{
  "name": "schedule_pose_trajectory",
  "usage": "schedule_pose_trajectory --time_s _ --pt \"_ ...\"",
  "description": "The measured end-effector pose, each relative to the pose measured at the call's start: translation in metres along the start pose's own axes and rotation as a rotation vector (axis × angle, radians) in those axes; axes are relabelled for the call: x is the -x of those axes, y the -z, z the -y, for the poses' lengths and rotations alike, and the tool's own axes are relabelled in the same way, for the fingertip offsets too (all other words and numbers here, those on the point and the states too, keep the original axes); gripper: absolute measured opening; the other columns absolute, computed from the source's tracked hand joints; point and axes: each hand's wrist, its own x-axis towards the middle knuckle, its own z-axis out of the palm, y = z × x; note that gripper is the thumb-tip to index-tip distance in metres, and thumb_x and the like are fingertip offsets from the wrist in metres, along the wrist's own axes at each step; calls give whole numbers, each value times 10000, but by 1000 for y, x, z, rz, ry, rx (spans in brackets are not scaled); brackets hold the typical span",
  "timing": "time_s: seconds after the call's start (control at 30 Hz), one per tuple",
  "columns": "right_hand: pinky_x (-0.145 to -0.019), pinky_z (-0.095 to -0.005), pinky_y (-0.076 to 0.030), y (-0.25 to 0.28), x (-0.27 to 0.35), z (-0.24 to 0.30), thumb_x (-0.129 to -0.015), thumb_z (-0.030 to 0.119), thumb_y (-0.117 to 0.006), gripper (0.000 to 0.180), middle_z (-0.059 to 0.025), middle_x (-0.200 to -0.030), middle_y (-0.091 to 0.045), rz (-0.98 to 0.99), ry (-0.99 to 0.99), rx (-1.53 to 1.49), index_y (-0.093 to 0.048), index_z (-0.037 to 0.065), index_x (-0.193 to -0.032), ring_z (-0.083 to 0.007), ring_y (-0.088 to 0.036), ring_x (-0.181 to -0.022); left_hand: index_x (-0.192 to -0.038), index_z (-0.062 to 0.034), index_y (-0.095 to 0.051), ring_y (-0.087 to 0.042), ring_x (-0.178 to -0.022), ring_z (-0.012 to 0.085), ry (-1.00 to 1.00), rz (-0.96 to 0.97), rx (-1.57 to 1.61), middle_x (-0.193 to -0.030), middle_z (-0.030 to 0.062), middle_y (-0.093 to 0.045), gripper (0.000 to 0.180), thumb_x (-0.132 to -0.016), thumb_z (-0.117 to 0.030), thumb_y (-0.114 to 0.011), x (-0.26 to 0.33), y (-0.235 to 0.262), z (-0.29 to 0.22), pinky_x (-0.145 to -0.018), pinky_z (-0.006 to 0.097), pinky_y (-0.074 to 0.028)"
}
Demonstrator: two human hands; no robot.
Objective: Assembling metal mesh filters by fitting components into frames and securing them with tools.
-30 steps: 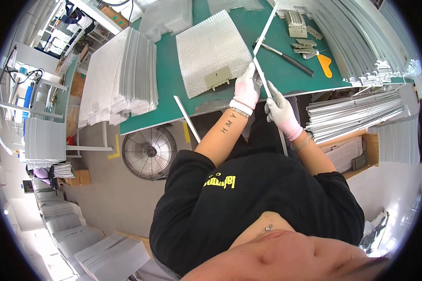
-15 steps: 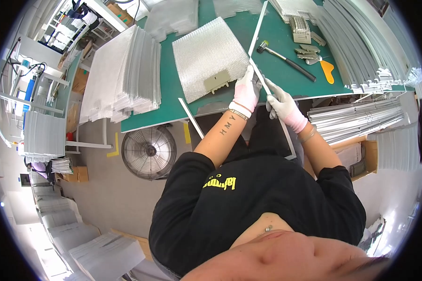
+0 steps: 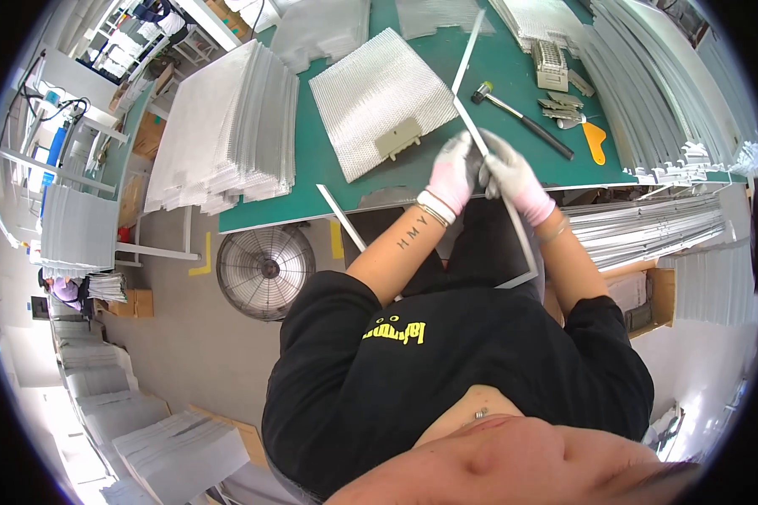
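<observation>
A thin white frame strip (image 3: 472, 126) runs from the table down toward my lap, bent at corners. My left hand (image 3: 455, 168), in a white glove with a pink cuff, is closed on it from the left. My right hand (image 3: 509, 175), gloved alike, closes over the same strip from the right, its fingers beside the left ones. Some fingertips are hidden behind the strip and each other. Just beyond my left hand lies a silvery mesh sheet (image 3: 375, 93) with a beige plastic piece (image 3: 398, 138) at its near edge. Another white strip (image 3: 340, 215) slants off the table edge on the left.
On the green table (image 3: 307, 168) lie a hammer (image 3: 526, 123), an orange scraper (image 3: 595, 143) and beige plastic parts (image 3: 551, 67). Mesh sheet stacks (image 3: 219, 126) stand left; long grey strips (image 3: 640, 84) are piled right. A floor fan (image 3: 266, 271) stands below the table's left part.
My right hand has moved up the strip, close to my left hand. My left hand and the strip have shifted slightly toward me, away from the mesh sheet.
</observation>
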Motion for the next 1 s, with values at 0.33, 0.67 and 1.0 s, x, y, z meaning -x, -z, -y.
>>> schedule_pose_trajectory --time_s 0.33,0.67,1.0 --pt "-547 -274 -516 17 -96 28 -974 389 -618 344 -78 -823 -648 0 -281 -113 -571 63 -1075 -90 -511 -523 -1354 14 -519 -495 -1303 300 -743 -671 -1535 -1372 184 -555 477 -934 -180 -636 111 -20 -98 -1097 430 -364" --pt "-512 -229 -399 21 -86 11 -990 273 -615 214 25 -668 -496 168 -189 -348 -507 116 -892 -46 -412 -512 -1351 -11 -525 -576 -1211 279 -131 -704 -719 -1343 150 -585 400 -1044 -259 -458 112 2 -159 -1096 411 -392" --pt "-756 -317 -591 48 -33 47 -992 269 -626 419 -71 -1007 -651 21 14 -204 -528 -3 -1295 -146 -661 -770 -1491 33 -329 -611 -1038 147 -212 -499 -714 -1264 84 -598 663 -916 -12 -656 101 -43 -146 -912 301 -533"
